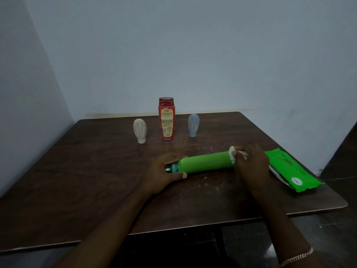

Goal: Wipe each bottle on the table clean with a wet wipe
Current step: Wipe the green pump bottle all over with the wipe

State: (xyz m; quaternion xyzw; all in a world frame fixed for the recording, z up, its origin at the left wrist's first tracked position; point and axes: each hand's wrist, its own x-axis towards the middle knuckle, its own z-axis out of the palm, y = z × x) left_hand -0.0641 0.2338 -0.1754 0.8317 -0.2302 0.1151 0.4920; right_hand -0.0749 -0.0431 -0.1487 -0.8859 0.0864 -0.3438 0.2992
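Nearest the tabletop (pixel 77 180) edge, two bare forearms reach in; a thin bracelet (pixel 297 258) circles the right wrist. The landmark is the green bottle (pixel 204 161), which lies on its side on the dark wood, cap end toward the person's left.

At that cap end, the left hand (pixel 166 171) curls thumb and fingers round the neck and steadies it. At the opposite, base end, the right hand (pixel 251 163) pinches a bunched white wet wipe (pixel 232 154) against the green wall. This appears to be the wiping of the first bottle.

Just beyond the base end lies a green wipe pack (pixel 289 169), flat and close to the tabletop's right edge. A round white badge on it reads "100%", seen upside down. The line of print on its black strip is too small to read.

Behind the green bottle stand three more:
- a beige bottle (pixel 139 130), resting on its cap, behind the cap end;
- a red bottle (pixel 167 120), upright, behind the middle; its yellow label carries print and a brand word, neither legible;
- a grey bottle (pixel 193 125), also on its cap, behind the middle.

All three look untouched. A plain wall closes the scene.

Risks, as judged:
- The round bottle may roll if the left hand loosens.
- A long wiping stroke may nudge the pack off the edge.
- The wipe, being bunched, may miss parts of the surface.
- The cap-standing bottles may topple on a careless reach.
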